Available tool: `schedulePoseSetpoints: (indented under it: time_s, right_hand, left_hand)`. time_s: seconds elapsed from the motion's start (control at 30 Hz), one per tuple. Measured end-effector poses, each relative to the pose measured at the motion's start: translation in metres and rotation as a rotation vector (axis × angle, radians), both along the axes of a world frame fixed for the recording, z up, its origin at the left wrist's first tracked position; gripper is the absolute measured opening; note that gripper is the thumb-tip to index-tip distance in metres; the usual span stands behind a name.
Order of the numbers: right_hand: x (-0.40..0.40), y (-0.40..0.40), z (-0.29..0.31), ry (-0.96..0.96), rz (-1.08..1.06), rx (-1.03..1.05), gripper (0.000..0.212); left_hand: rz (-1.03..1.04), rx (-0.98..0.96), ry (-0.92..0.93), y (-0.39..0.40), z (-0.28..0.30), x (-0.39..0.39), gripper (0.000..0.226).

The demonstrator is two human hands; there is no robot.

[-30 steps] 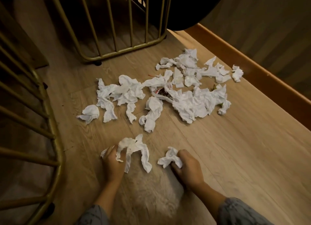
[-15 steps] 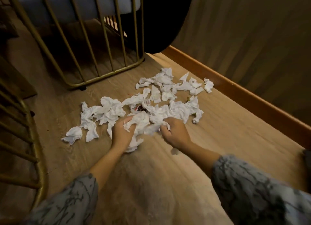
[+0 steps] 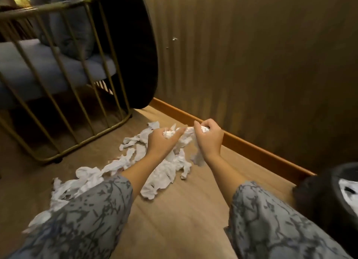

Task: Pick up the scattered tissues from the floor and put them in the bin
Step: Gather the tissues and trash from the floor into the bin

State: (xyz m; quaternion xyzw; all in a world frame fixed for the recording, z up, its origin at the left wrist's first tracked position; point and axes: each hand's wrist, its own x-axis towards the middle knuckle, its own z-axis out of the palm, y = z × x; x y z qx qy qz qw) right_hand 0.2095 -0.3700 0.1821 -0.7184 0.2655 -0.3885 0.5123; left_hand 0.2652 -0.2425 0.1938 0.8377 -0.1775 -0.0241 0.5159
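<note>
Several crumpled white tissues (image 3: 160, 173) lie strewn across the wooden floor below and to the left of my arms. My left hand (image 3: 160, 140) is raised above the pile and closed around a wad of tissues. My right hand (image 3: 209, 138) is level with it, a little to the right, gripping another bunch of tissues whose tail hangs down past the wrist. A dark round bin (image 3: 329, 198) stands at the right edge, with white tissue showing inside it. My patterned grey sleeves hide part of the pile.
A chair with a gold wire frame (image 3: 81, 142) and grey cushion stands to the left. A dark oval object (image 3: 135, 51) leans in the corner. An orange skirting board (image 3: 251, 150) runs along the ribbed wall on the right.
Both hands have lifted off the floor with tissues clutched in them. The view has tilted up and to the right, bringing the bin into sight.
</note>
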Motion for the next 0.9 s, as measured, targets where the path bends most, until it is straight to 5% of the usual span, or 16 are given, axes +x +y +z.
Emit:
schedulePoseSetpoints:
  time_s: [0.1,0.27,0.57,0.8,0.9]
  right_hand:
    - [-0.029,-0.046,0.001,-0.048,-0.159,0.1,0.012]
    - [-0.102,-0.122,0.006,-0.047,-0.334,0.056,0.018]
    - [-0.265,-0.221,0.01,0.097,-0.743,-0.328,0.01]
    - [-0.357,-0.243,-0.005,0.288,-0.951,-0.248,0.01]
    - [-0.379,-0.25,-0.009,0.398,-1.023,-0.062,0.026]
  left_hand:
    - [0.019,-0.053,-0.123,-0.049,0.002,-0.023,0.021]
    - [-0.017,-0.227,-0.139,-0.124,0.001,-0.07,0.032]
    - [-0.507,-0.193,-0.314,-0.241,-0.005,-0.182,0.004]
    - [-0.765,-0.193,-0.319,-0.316,-0.02,-0.289,0.011]
    - [-0.912,0.042,-0.208,-0.338,-0.038,-0.323,0.039]
